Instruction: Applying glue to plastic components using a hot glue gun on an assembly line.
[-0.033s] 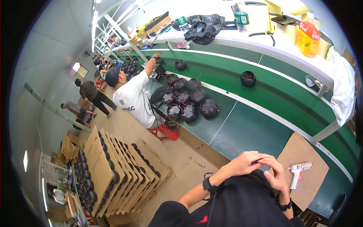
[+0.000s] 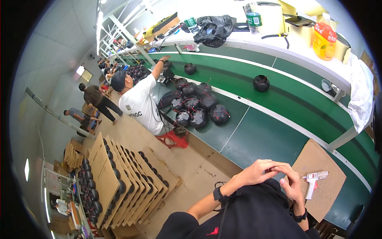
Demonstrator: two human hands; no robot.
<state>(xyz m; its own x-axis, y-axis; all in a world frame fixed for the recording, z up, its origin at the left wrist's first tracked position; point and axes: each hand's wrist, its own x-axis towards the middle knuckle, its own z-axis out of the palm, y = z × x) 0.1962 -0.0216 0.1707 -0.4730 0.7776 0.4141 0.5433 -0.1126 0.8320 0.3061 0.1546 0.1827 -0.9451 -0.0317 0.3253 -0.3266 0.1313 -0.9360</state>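
Observation:
My left hand (image 2: 258,172) and my right hand (image 2: 291,184) meet in front of my dark top, fingertips overlapping. The left fingers stretch across toward the right ones, which are loosely bent with the thumb apart. Nothing shows in either hand, though the space under the fingers is partly hidden. Just right of my right hand, a white hot glue gun (image 2: 317,175) with a red trigger lies on a cardboard sheet (image 2: 328,193). Farther off to the left, several black round housings (image 2: 199,118) with red wires are grouped on the green worktable (image 2: 262,137).
Beyond the table runs a green conveyor belt (image 2: 234,75) carrying a black housing (image 2: 261,83). A co-worker in a white shirt (image 2: 139,103) sits at left, one arm over the belt. Cardboard layers (image 2: 104,171) with black parts stand on the floor. Bottles and pliers (image 2: 278,36) occupy the shelf above.

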